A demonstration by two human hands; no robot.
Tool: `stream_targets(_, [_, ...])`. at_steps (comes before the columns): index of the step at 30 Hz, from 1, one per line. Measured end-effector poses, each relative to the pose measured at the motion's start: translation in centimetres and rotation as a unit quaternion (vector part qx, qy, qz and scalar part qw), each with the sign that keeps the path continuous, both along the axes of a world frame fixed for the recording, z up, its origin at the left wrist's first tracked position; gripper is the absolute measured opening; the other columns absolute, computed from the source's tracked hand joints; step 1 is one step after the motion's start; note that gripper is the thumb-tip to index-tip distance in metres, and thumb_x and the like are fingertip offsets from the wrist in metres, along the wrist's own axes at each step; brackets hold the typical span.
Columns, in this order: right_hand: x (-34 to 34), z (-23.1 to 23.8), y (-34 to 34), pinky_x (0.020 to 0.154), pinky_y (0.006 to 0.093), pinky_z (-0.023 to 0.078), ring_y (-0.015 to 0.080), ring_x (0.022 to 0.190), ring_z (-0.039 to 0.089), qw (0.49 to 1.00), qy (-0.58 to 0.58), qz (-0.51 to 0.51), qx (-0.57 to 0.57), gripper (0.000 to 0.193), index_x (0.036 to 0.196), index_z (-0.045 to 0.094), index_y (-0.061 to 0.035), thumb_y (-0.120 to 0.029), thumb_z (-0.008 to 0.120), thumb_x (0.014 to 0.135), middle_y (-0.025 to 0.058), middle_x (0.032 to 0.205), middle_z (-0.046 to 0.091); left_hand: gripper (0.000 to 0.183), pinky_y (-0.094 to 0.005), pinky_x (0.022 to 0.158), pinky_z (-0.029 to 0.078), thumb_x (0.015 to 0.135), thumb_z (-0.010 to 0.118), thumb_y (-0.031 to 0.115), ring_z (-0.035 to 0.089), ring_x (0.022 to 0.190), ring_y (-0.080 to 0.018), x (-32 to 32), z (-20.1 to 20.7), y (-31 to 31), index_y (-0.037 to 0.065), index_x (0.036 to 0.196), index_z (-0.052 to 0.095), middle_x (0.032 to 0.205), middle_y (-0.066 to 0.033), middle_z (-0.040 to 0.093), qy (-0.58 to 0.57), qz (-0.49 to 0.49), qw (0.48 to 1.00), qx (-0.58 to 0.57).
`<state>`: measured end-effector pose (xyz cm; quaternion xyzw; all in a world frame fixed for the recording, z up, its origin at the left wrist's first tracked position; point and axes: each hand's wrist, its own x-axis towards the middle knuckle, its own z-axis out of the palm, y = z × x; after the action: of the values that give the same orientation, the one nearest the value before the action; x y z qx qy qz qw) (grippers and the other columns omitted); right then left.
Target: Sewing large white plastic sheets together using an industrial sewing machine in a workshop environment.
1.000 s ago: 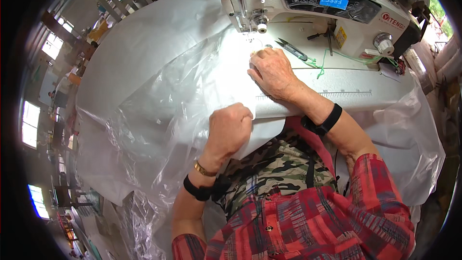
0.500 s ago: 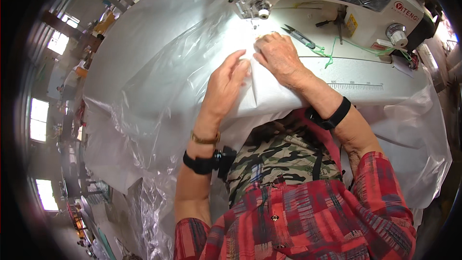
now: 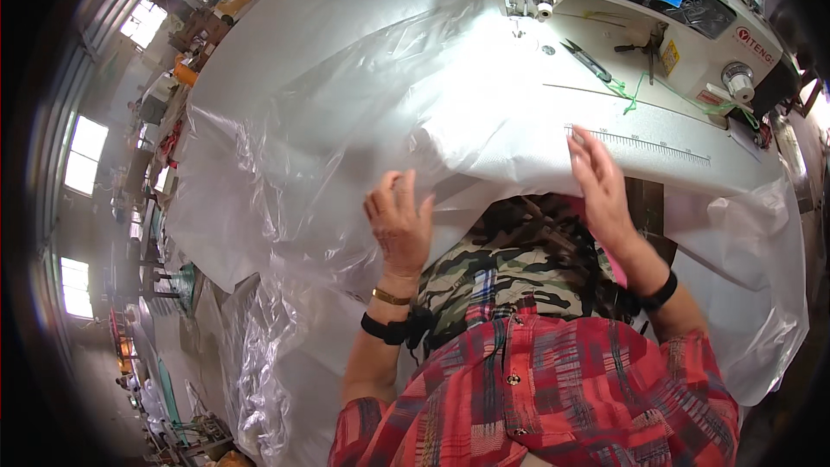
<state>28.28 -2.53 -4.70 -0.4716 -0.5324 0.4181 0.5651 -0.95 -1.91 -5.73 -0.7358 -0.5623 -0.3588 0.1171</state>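
Observation:
A large sheet of translucent white plastic spreads over the sewing table and hangs down over its front edge. Its brightly lit edge lies loosely folded left of the sewing machine's needle area. My left hand is over the sheet near the front, fingers apart and a little bent, with nothing in them. Out to the right, my right hand has its fingers stretched beside the table's front edge, also holding nothing. Whether either hand touches the sheet, I cannot tell.
Thread snips with green thread lie on the machine bed, right of the needle. A printed ruler scale runs along the table's front. More plastic hangs at the right. Workshop clutter stands far left.
Both hands have let go of the sheet by the needle and drawn back toward me. The right hand moved right, and the two are farther apart. My view has shifted left.

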Motion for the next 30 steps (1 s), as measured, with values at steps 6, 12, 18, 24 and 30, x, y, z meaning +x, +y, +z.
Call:
stream_targets(6, [0.4, -3.9, -4.6, 0.069, 0.0404, 0.051, 0.0225, 0.080, 0.069, 0.961, -0.204, 0.051, -0.177, 0.052, 0.141, 0.044, -0.0003, -0.007, 0.061, 0.093, 0.0133, 0.086, 0.069, 0.009, -0.0403, 0.090, 0.044, 0.089, 0.071, 0.010, 0.059, 0.096, -0.0283, -3.5, 1.3, 0.6, 0.005, 0.093, 0.064, 0.102, -0.0087, 0.064, -0.035, -0.028, 0.998, 0.043])
stream_targets(12, [0.3, 1.3, -4.4, 0.076, 0.0382, 0.053, 0.0284, 0.086, 0.064, 0.922, -0.307, -0.094, 0.216, 0.043, 0.134, 0.052, 0.0007, -0.011, 0.063, 0.095, 0.0175, 0.106, 0.067, 0.014, -0.0210, 0.059, 0.034, 0.100, 0.065, 0.014, 0.042, 0.064, -0.0058, -4.4, 6.4, -2.7, 0.005, 0.091, 0.059, 0.071, 0.0034, 0.050, -0.400, -0.125, 0.879, -0.229])
stream_targets(18, [-7.5, 6.1, -1.8, 0.083, 0.0366, 0.053, 0.0191, 0.094, 0.064, 0.945, 0.231, 0.135, -0.190, 0.041, 0.125, 0.060, 0.0014, -0.027, 0.068, 0.097, 0.0135, 0.115, 0.069, 0.016, -0.0176, 0.053, 0.023, 0.100, 0.067, 0.013, 0.032, 0.060, 0.0018, -2.2, 10.4, -3.5, 0.004, 0.089, 0.059, 0.070, 0.0115, 0.045, -0.513, -0.178, 0.813, -0.211])
stream_targets(24, [-10.9, 6.1, -3.4, 0.063, 0.0228, 0.046, 0.0091, 0.070, 0.058, 0.813, 0.297, 0.452, -0.217, 0.028, 0.112, 0.066, 0.0005, -0.022, 0.069, 0.097, 0.0023, 0.081, 0.064, 0.016, -0.0188, 0.052, 0.023, 0.097, 0.070, 0.011, 0.033, 0.059, 0.0022, -2.8, 11.3, -5.1, 0.004, 0.087, 0.060, 0.066, 0.0121, 0.046, -0.411, -0.156, 0.873, -0.212])
stream_targets(30, [-9.0, 4.0, -4.9, 0.062, 0.0242, 0.046, 0.0085, 0.067, 0.056, 0.815, 0.181, 0.481, -0.267, 0.022, 0.097, 0.070, 0.0004, -0.021, 0.067, 0.098, 0.0006, 0.073, 0.061, 0.015, -0.0258, 0.050, 0.027, 0.091, 0.072, 0.011, 0.039, 0.053, -0.0051, -7.0, 7.2, -4.9, 0.001, 0.085, 0.063, 0.061, 0.0054, 0.051, -0.255, -0.033, 0.924, -0.283])
